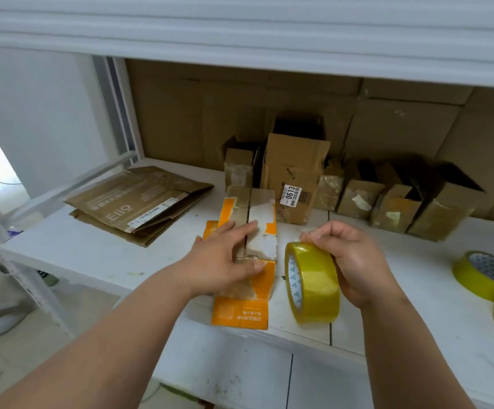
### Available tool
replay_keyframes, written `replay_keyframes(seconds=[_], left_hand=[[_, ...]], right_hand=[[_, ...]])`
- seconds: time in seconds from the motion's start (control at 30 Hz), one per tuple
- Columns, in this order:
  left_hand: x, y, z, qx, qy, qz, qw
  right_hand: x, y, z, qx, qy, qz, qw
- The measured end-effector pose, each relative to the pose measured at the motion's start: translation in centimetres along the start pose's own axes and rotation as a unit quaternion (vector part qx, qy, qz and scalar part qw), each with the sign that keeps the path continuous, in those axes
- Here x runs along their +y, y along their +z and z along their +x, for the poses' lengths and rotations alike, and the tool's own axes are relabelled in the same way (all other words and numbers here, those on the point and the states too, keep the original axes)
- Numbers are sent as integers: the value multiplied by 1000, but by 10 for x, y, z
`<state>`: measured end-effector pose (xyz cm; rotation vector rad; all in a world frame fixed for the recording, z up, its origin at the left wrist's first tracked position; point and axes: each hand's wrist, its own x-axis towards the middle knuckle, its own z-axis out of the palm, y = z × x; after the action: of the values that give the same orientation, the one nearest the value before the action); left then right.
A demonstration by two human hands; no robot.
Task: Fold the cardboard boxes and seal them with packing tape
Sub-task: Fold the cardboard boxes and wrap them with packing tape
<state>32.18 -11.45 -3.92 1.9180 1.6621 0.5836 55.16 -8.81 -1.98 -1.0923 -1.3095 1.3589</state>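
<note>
**Flaps held down, tape at the ready**

The orange box [247, 255] is pressed flat on the bench [92, 255] by the left hand [225, 255], fingers straight and spread. Just right of the box, the tape roll [313, 283] is gripped by the right hand [354, 261], fingers curled round it. Next, the tape end has to be found and drawn across the seam. Behind the box, taped boxes [357, 196] crowd the bench; left of it lies flattened cardboard [139, 199].

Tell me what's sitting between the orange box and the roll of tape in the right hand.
Nothing: the head view shows only a narrow strip of bare white table between the orange box and the tape roll.
</note>
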Motion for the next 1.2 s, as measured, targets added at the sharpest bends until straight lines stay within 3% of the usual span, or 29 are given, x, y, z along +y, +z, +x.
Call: replay_keyframes(seconds=[0.07, 0.1, 0.23, 0.33, 0.6, 1.0, 1.1, 1.2], left_hand=[[5, -10, -4, 23, -36, -173, 984], [9, -14, -6, 43, -32, -188, 981], [31, -23, -10, 119, -3, -90, 989], [50, -22, -12, 143, 14, -86, 986], [90, 8, 4, 75, 76, -85, 991], [127, 50, 13, 103, 110, 15, 989], [132, 55, 14, 153, 105, 12, 983], [133, 56, 14, 171, 80, 29, 982]], right_hand=[[-3, 2, 0, -22, -8, 1, 1000], [-3, 2, 0, -30, -13, -4, 999], [-3, 4, -1, -40, -27, -19, 999], [-3, 0, -3, -33, -32, -21, 999], [-5, -13, -20, -39, -87, -27, 995], [-3, -57, -46, 55, -99, -126, 986], [-2, -65, -49, 37, -115, -126, 985], [9, -77, -51, -21, -61, -107, 992]])
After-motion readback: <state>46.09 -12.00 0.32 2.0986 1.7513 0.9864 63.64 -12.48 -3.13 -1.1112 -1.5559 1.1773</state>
